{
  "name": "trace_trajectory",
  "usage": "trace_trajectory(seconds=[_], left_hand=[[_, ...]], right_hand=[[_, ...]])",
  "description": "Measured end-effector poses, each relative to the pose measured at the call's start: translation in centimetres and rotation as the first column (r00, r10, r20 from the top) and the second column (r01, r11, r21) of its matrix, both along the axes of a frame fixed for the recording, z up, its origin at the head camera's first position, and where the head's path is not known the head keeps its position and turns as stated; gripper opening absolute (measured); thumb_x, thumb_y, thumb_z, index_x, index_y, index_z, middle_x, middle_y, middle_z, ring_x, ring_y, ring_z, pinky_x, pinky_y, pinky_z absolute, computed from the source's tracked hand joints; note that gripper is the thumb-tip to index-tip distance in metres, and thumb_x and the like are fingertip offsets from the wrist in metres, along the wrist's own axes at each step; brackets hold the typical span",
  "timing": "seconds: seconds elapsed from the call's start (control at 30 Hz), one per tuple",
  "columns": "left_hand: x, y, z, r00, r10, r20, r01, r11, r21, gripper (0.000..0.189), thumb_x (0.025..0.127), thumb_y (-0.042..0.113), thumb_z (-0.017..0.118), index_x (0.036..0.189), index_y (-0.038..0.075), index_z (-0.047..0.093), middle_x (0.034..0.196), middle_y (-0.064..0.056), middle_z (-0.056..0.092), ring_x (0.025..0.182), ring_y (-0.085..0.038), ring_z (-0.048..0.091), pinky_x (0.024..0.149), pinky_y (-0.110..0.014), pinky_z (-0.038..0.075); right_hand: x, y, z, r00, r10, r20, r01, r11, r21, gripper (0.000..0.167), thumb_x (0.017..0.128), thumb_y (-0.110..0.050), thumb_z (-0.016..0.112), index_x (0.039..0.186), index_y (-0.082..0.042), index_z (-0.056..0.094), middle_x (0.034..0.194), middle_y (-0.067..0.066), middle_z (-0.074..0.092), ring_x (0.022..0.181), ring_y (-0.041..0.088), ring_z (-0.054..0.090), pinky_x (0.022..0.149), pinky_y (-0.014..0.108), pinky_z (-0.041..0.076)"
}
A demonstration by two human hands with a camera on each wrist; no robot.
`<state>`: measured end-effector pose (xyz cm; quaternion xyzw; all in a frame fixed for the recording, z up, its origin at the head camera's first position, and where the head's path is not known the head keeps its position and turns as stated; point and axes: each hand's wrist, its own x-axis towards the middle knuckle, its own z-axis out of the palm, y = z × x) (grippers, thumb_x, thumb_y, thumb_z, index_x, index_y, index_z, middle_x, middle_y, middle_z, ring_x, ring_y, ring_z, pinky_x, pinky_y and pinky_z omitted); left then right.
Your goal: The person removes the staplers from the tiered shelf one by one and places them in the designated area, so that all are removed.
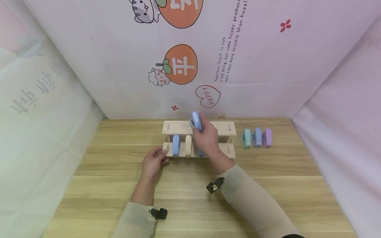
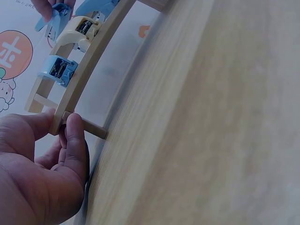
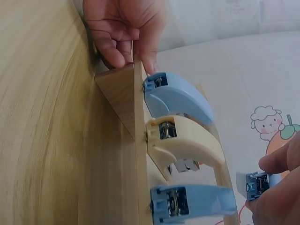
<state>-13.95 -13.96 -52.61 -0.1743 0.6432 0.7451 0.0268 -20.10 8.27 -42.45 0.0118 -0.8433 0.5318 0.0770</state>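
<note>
A two-step wooden rack (image 1: pixel 218 128) stands near the back of the table. My left hand (image 1: pixel 153 163) pinches the left end of its lower step between thumb and fingers. Over the upper step, my right hand (image 1: pixel 207 137) grips a blue stapler (image 1: pixel 195 119), which is held above the board in the right wrist view. On the lower step sit a blue stapler (image 1: pixel 176 145), a cream stapler (image 1: pixel 188 145) and another blue stapler (image 3: pixel 194 204), side by side. My right hand mostly hides that last one in the head view.
To the right of the rack, a mint green stapler (image 1: pixel 246 138), a blue stapler (image 1: pixel 257 137) and a purple stapler (image 1: pixel 267 137) stand in a row on the wooden table (image 1: pixel 184 198). A printed white cloth (image 1: pixel 253 82) rises behind, and pale cloth hangs at both sides.
</note>
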Motion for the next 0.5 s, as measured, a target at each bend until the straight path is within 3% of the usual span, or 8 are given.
trace_trajectory(seconds=[0.37,0.5], left_hand=[[0.1,0.2,0.1,1.000,0.016,-0.002,-0.016,1.000,0.005,0.043,0.099,0.015,0.073,0.138,0.003,0.059,0.113,-0.016,0.068,0.090,-0.024,0.068,0.085,-0.035,0.065],[0.1,0.2,0.0,1.000,0.012,-0.005,-0.012,1.000,0.006,0.045,0.098,0.017,0.073,0.139,0.003,0.058,0.114,-0.015,0.067,0.090,-0.023,0.068,0.085,-0.034,0.065]], right_hand=[[0.2,1.9,0.1,0.999,-0.044,0.014,0.044,0.998,-0.050,0.061,0.094,-0.009,0.066,0.153,-0.014,0.051,0.146,0.020,0.058,0.127,0.035,0.061,0.106,0.051,0.054],[0.2,2.5,0.1,0.998,-0.057,0.024,0.059,0.997,-0.051,0.063,0.094,-0.009,0.067,0.154,-0.015,0.050,0.148,0.019,0.056,0.132,0.034,0.058,0.109,0.050,0.051]])
